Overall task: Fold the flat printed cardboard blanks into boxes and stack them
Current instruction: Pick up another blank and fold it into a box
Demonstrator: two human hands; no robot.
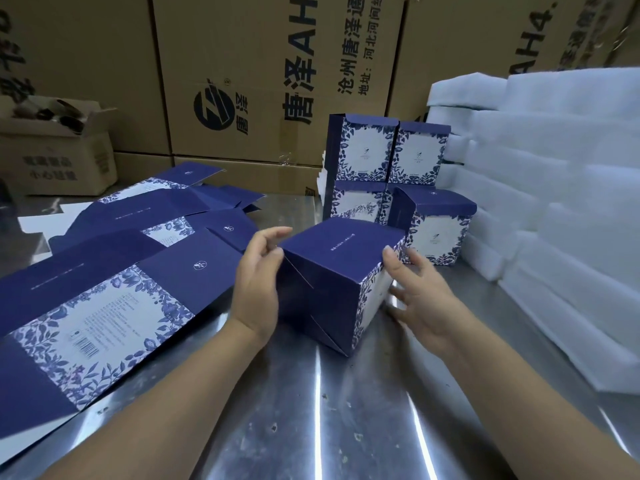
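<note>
A folded navy box with blue floral side panels [337, 271] rests tilted on the steel table [346, 410] in the middle. My left hand [258, 285] presses its left face, fingers curled at the top corner. My right hand [420, 292] holds its right side, thumb on the upper edge. Flat printed blanks [114, 296] lie overlapped to the left. Finished boxes [388, 168] stand stacked in two rows behind, and one more box [438, 226] stands in front of them with its lid flap up.
White foam sheets [561, 202] are piled along the right. Large brown shipping cartons [242, 74] form a wall at the back. A small open carton [59, 150] sits at the back left.
</note>
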